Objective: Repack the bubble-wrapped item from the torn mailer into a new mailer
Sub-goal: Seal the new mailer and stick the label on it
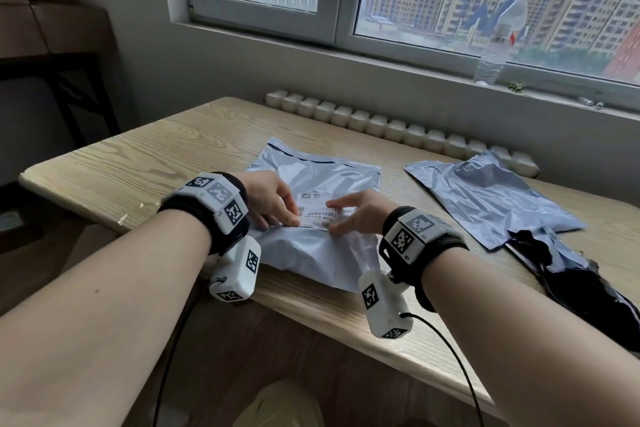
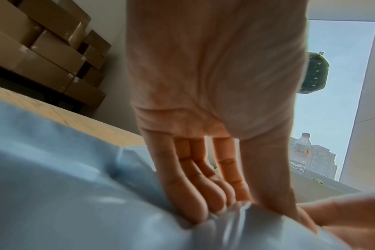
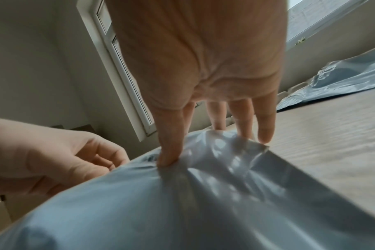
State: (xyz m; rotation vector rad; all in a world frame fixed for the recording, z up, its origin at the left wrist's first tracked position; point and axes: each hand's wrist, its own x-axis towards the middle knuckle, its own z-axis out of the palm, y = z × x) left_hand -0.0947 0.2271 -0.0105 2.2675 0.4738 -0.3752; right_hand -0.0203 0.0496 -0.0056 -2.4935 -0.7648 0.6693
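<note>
A grey plastic mailer [image 1: 311, 253] with a white shipping label [image 1: 317, 210] lies in the middle of the wooden table [image 1: 138, 163]. Its near half bulges, and whatever is inside stays hidden. My left hand [image 1: 280, 218] pinches a gathered fold of this mailer [image 2: 75, 186] between fingers and thumb at the label's left end. My right hand [image 1: 337, 217] pinches the same fold [image 3: 214, 145] from the right, thumb in front and fingers behind. A second grey mailer [image 1: 485, 198] lies flat to the right, its near end [image 1: 571, 274] crumpled with black lining showing.
A clear water bottle [image 1: 498, 42] stands on the windowsill behind the table. A white radiator [image 1: 381, 125] runs along the table's far edge. Brown cardboard boxes [image 2: 43, 50] are stacked on a dark shelf to the left. Bare wood shows left of the mailer.
</note>
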